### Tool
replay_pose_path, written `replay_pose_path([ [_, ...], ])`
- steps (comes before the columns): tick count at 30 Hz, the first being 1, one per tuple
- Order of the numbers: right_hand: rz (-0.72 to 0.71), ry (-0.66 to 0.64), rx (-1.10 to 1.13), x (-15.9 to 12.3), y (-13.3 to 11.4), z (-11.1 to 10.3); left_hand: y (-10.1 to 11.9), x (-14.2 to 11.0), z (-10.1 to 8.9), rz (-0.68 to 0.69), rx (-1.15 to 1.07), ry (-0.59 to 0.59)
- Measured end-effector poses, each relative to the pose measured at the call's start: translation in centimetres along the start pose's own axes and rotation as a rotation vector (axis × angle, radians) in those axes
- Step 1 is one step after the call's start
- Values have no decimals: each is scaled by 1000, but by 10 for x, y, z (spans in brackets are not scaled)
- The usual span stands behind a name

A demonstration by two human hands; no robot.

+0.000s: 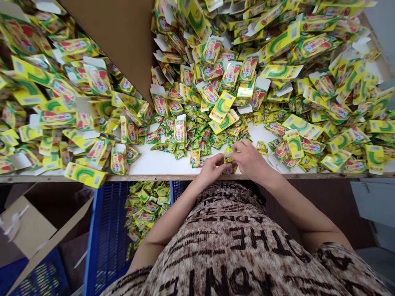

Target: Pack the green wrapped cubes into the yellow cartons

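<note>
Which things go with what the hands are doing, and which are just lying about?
With the hands, it seems:
Left hand, pinching a little yellow pack
Right hand, fingers at that pack
Green packets, heaped just beyond
Yellow boxes, many with open flaps

Lying about:
Open cardboard box, lower left
Brown cardboard panel, between heaps

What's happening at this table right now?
Both hands are together on a small yellow carton near the table's front edge. Green packets are heaped just beyond, with more yellow cartons piled either side. Below, a blue crate holds more packs.
</note>
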State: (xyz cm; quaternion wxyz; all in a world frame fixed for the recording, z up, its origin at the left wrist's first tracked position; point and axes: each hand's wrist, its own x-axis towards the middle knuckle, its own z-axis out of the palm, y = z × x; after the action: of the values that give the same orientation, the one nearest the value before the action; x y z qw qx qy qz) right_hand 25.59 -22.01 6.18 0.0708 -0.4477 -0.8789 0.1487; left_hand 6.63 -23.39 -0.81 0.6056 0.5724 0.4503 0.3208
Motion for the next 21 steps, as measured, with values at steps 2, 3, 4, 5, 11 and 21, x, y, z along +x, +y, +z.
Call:
replay_pose_path([
  [2,-4,7,11,-3,1,-3,0,-1,1,-9,-14,6],
  [3,-5,0,30,-4,0,-3,-1,-1,2,-13,-34,3],
  [4,-6,-17,52,-4,0,-3,-2,-2,2,-15,-53,0],
  [5,-10,-46,74,-4,-1,-1,-3,-2,3,-18,-63,-4],
  [11,-32,-139,169,-4,4,17,-6,-7,5,-19,-31,-5],
  [21,0,-24,271,-11,0,7,-6,-8,5,-1,52,-13],
])
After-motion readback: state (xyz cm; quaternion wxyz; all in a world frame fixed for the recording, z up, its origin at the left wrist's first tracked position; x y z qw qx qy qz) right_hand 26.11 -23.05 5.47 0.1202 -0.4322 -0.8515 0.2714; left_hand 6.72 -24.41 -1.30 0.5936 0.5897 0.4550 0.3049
